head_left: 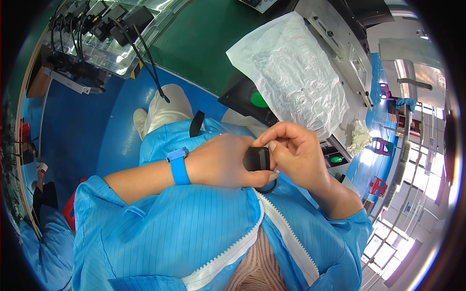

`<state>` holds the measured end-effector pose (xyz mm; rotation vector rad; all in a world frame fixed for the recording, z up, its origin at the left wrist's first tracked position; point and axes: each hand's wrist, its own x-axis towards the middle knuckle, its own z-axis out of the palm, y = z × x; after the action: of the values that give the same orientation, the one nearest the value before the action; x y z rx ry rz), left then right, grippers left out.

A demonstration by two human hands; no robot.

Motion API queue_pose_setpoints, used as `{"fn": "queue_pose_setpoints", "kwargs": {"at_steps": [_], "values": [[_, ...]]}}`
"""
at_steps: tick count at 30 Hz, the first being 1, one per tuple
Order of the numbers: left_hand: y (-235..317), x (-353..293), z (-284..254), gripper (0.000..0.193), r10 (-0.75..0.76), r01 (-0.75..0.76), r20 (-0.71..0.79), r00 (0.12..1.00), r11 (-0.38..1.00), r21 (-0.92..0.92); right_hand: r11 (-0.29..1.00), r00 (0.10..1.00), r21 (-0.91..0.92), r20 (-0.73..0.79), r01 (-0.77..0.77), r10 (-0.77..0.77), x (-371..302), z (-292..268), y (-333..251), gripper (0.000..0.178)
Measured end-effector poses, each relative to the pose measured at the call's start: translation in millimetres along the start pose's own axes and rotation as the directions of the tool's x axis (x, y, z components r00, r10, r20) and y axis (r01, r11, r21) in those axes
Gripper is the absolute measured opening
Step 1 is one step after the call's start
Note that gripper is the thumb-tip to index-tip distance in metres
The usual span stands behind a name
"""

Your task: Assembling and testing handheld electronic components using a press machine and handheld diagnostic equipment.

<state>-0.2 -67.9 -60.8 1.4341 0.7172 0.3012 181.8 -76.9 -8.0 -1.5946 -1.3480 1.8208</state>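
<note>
- left hand (221,160) grasps a black power adapter (257,159)
- right hand (300,154) curls at its edge, grip unclear
- handling looks unfinished; adapter not yet set down

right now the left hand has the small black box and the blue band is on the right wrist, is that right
Not quite: the head view shows the blue band on the left wrist. The left hand does have the small black box.
</note>
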Motion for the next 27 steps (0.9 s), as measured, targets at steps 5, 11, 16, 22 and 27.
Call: {"fn": "queue_pose_setpoints", "kwargs": {"at_steps": [5,11,16,22,27], "values": [[-9.1,0.1,-0.8,0.054,-0.002,0.000,0.013,1.000,0.990,0.140,0.945,0.943,-0.121,-0.104,0.303,-0.316,1.5,-4.5,1.3,0.020],[-14.1,-0.3,-9.1,0.054,0.012,-0.011,0.103,0.995,1.000,-0.014,0.646,0.808,-0.529,0.144,0.551,-0.571,4.1,-13.5,-0.8,0.023],[-15.9,0.2,-11.2,0.061,0.038,-0.032,0.094,0.995,0.998,-0.062,0.546,0.738,-0.533,0.254,0.646,-0.625,9.0,-15.4,-3.4,0.017],[-12.3,-1.6,-11.7,0.054,0.013,-0.010,0.109,0.994,1.000,-0.027,0.873,0.953,-0.382,0.121,0.302,-0.277,4.1,-12.4,-4.4,0.005],[-13.9,-2.9,-1.4,0.057,0.079,-0.079,0.016,0.997,0.997,-0.006,0.865,0.963,-0.447,0.233,0.229,-0.135,2.9,-10.1,-11.8,0.015]]}}
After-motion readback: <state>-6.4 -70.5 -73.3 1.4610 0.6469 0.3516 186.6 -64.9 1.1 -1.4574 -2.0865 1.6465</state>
